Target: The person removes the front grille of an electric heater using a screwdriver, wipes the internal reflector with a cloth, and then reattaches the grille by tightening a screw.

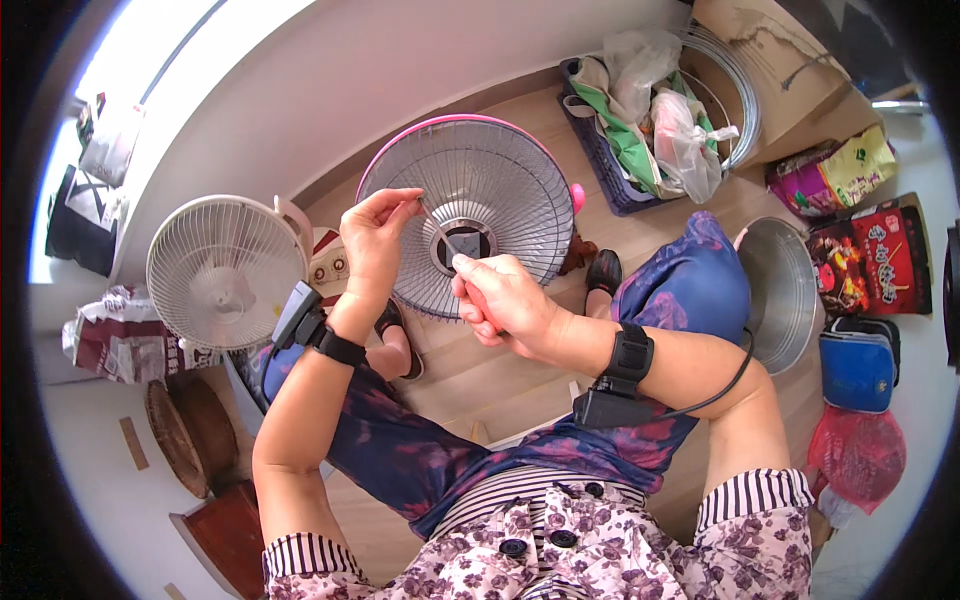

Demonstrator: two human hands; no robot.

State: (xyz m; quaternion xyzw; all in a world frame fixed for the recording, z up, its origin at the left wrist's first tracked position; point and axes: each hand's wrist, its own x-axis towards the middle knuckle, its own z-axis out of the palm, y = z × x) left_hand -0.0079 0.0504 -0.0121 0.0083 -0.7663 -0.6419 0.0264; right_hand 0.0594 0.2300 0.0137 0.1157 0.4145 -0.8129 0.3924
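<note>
A thin, light-coloured rod (pixel 437 225) runs slantwise between my two hands. My left hand (pixel 380 235) is closed, its thumb and fingertips pinching the upper end. Lower and to the right, my right hand (pixel 507 302) is closed around the other end, its thumb lying along the rod. Just beyond my hands stands a round dish-shaped heater (pixel 525 185) with a wire grille, a pink rim and a dark centre disc. My hands hide part of its lower grille, and whether the rod touches it I cannot tell.
A white fan (pixel 225 275) stands at left. Behind right are a dark crate (pixel 605 178) of bags, a coil of wire (pixel 745 95) and a cardboard box (pixel 800 110). A metal basin (pixel 785 300), food packs (pixel 870 255) and a blue case (pixel 857 370) line the right side.
</note>
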